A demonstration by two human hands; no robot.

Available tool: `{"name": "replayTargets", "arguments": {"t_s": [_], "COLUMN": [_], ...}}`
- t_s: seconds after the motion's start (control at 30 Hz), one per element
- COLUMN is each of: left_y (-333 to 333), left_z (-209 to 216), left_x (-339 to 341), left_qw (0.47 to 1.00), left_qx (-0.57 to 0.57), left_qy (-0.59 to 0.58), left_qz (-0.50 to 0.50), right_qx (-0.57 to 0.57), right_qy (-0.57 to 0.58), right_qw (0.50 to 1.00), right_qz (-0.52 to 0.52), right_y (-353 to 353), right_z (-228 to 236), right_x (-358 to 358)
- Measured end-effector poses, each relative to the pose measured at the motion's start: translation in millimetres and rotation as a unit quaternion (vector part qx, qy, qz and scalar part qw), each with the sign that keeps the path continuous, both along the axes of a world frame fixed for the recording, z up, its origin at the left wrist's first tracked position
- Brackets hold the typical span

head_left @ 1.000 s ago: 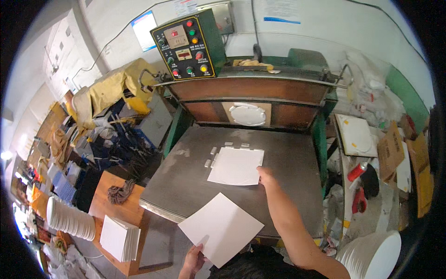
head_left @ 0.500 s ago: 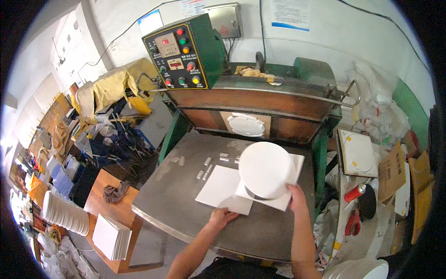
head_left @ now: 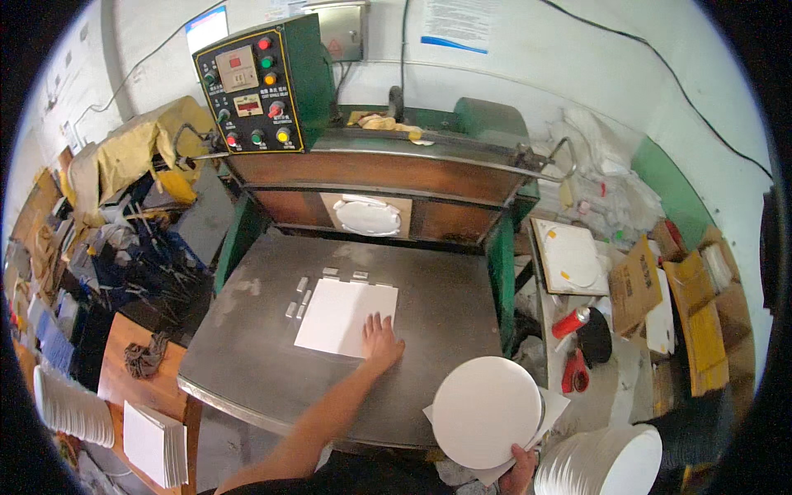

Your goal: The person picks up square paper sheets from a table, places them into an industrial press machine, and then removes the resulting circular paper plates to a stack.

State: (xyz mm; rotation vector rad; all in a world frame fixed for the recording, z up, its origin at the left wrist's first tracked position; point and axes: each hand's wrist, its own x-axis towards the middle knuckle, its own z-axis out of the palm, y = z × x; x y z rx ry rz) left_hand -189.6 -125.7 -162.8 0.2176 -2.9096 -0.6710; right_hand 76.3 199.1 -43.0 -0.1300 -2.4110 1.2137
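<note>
Grey tabletop (head_left: pixel 247 351) | white wall (head_left: pixel 544 82) | left hand (head_left: pixel 381 340) spread on sheet (head_left: pixel 338 318) | right hand (head_left: pixel 518 471) gripping disc (head_left: pixel 485 412)

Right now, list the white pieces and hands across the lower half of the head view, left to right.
Left disc stack → sheet stack → square sheet, with the left hand at its right side → round disc, held by the right hand → right disc stack.

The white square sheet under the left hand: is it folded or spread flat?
Spread flat: the sheet lies on the grey bed, no fold showing around the left hand.
</note>
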Motion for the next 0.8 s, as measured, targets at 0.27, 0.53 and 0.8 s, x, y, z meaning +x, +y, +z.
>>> {"name": "replayTargets", "arguments": {"t_s": [0.27,0.53,0.8], "left_y": [-12.7,34.2,97.3], "left_z": [-27.8,105.6,109.3], "left_x": [-42.7,144.5,187.7], "left_qw": [0.995,0.624,0.569], "left_qx": [-0.087,0.557,0.611], "left_qy": [-0.054,-0.437,-0.393], "left_qz": [-0.020,-0.332,-0.386], "right_qx": [-0.529,-0.512,-0.472], "right_qy": [-0.060,-0.086,-0.037], "right_qw": [0.836,0.825,0.786], "right_qz": [-0.135,-0.222,-0.398], "right_y": [-82.5,-80.9,-12.0], "right_z": [55.1,-7.3,-29.3], "right_x": [40.6,130.9,337.6]}}
